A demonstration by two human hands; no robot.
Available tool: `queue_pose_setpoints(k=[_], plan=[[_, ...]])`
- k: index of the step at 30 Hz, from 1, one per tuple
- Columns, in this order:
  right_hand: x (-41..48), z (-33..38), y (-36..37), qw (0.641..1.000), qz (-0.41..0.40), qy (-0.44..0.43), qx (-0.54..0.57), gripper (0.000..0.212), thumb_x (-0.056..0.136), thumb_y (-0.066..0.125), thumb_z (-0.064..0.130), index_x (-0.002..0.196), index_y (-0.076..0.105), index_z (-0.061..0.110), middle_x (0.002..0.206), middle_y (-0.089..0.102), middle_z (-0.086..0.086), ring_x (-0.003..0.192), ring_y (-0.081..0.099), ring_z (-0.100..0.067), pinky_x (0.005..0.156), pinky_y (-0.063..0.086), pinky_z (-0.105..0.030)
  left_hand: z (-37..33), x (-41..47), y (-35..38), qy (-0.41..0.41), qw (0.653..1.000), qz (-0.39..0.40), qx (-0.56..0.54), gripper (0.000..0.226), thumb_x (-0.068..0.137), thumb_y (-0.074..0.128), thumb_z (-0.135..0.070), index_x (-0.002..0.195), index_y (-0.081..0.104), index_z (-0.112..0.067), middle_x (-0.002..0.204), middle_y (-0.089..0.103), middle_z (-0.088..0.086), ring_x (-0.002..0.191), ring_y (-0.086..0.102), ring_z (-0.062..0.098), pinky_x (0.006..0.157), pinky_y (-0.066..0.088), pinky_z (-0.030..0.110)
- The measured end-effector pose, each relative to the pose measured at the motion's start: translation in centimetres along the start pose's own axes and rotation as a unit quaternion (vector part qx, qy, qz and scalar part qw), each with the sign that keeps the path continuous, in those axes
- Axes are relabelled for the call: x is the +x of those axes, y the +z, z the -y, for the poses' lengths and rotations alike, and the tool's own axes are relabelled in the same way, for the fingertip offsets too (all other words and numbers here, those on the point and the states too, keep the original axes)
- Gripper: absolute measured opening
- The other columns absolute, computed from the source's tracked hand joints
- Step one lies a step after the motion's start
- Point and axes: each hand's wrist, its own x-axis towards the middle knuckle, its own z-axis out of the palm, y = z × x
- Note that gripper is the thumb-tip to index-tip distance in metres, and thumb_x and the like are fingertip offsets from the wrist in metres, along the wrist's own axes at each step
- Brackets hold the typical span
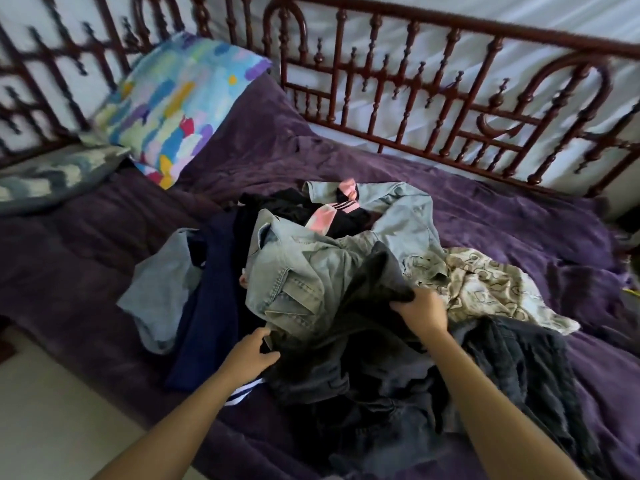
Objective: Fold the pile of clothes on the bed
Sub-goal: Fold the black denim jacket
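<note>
At the far left a grey patterned pillow (45, 181) is lying on the purple bedspread (502, 213), with a colourful pillow (173, 105) leaning against the wooden rail (415, 98) just beside it. The pile of clothes (346, 341) is sitting mid-bed, starting with a navy garment (207, 306). My left hand (254, 351) is pinching the edge of a dark grey garment (374, 282) right under the hem of a light denim jacket (294, 285). My right hand (422, 313) is gripping a bunched fold of the same dark garment, fingers curled over it. Further right, a cream patterned cloth (485, 289) is spreading out, touching a black garment (519, 358).
</note>
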Motion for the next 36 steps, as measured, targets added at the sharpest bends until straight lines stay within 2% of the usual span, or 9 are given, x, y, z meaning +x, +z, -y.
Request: queue_pose_setpoints(k=[5,8,11,14,17,21,29,33,36], plan=[[-3.4,-2.9,-12.8,0.905,-0.197,0.024,0.375,0.023,0.072,0.072,-0.001,0.063,0.057,0.014,0.047,0.060,0.012,0.054,0.057,-0.007,0.054,0.049,-0.023,-4.3,1.8,2.0,0.130,0.991,0.015,-0.027,0.085,0.075,0.075,-0.033,0.144,0.027,-0.018,0.138,0.041,-0.003,0.131,0.039,0.018,0.110,0.032,0.031],[-5.3,-6.7,-18.0,0.816,-0.303,0.056,0.489,0.018,0.076,0.068,-0.001,0.071,0.061,0.015,0.054,0.066,0.013,0.052,0.061,-0.003,0.058,0.055,-0.020,-7.8,2.3,4.5,0.171,0.979,0.109,0.027,0.090,0.077,0.074,-0.036,0.148,0.020,-0.022,0.148,0.033,0.001,0.136,0.033,0.016,0.112,0.029,0.032],[-5.5,-12.9,-18.8,0.809,-0.372,0.140,0.433,0.005,0.083,0.064,0.007,0.080,0.062,0.011,0.069,0.070,0.007,0.059,0.062,-0.006,0.067,0.051,-0.027,-9.7,2.1,8.4,0.179,0.953,0.198,0.147,0.090,0.073,0.068,-0.048,0.147,0.022,-0.026,0.145,0.037,0.001,0.133,0.036,0.017,0.109,0.032,0.028],[-6.5,-20.8,-14.5,0.861,-0.299,0.289,0.291,0.027,0.084,0.061,0.014,0.104,0.058,-0.003,0.103,0.064,-0.016,0.089,0.061,-0.028,0.080,0.047,-0.038,-9.6,1.5,11.5,0.122,0.918,0.299,0.230,0.060,0.085,0.061,-0.038,0.137,0.043,-0.013,0.104,0.066,0.004,0.086,0.061,0.006,0.071,0.045,0.015],[-8.5,-26.1,-9.1,0.877,-0.174,0.400,0.200,0.035,0.081,0.063,0.019,0.108,0.055,-0.001,0.109,0.062,-0.026,0.100,0.060,-0.038,0.086,0.048,-0.045,-7.7,1.0,13.4,0.078,0.885,0.372,0.269,0.017,0.091,0.053,-0.027,0.083,0.061,-0.014,0.093,0.069,0.019,0.048,0.052,0.002,0.049,0.035,0.016],[-9.0,-24.9,-5.7,0.901,-0.094,0.406,0.122,0.047,0.086,0.059,0.023,0.127,0.048,0.003,0.127,0.050,-0.028,0.117,0.048,-0.040,0.098,0.039,-0.044,-6.6,0.3,12.9,0.117,0.918,0.267,0.269,0.024,0.090,0.054,-0.032,0.070,0.057,-0.018,0.067,0.053,-0.009,0.067,0.054,0.007,0.055,0.035,0.016],[-7.0,-19.2,-2.5,0.977,0.081,0.172,-0.098,0.062,0.092,0.051,0.027,0.147,0.023,0.023,0.151,0.026,-0.004,0.139,0.022,-0.026,0.107,0.029,-0.043,-9.0,0.7,11.2,0.112,0.951,0.162,0.237,0.032,0.094,0.050,-0.030,0.121,0.057,-0.016,0.116,0.062,0.003,0.103,0.058,0.017,0.083,0.042,0.024],[-7.8,-19.2,0.8,0.919,0.248,0.006,-0.306,0.067,0.090,0.049,0.023,0.148,0.018,0.029,0.148,0.031,0.000,0.139,0.021,-0.022,0.114,0.008,-0.051,-9.8,1.0,12.4,0.143,0.940,0.143,0.276,0.040,0.095,0.047,-0.031,0.134,0.046,-0.020,0.136,0.048,0.000,0.123,0.046,0.016,0.098,0.039,0.027],[-8.7,-20.9,0.5,0.895,0.217,-0.044,-0.388,0.049,0.088,0.052,0.021,0.136,0.042,0.023,0.130,0.050,-0.006,0.125,0.040,-0.024,0.109,0.017,-0.047,-10.3,1.6,14.0,0.202,0.899,0.129,0.367,0.058,0.096,0.044,-0.033,0.148,0.020,-0.025,0.157,0.010,-0.003,0.142,0.015,0.020,0.111,0.025,0.034]])
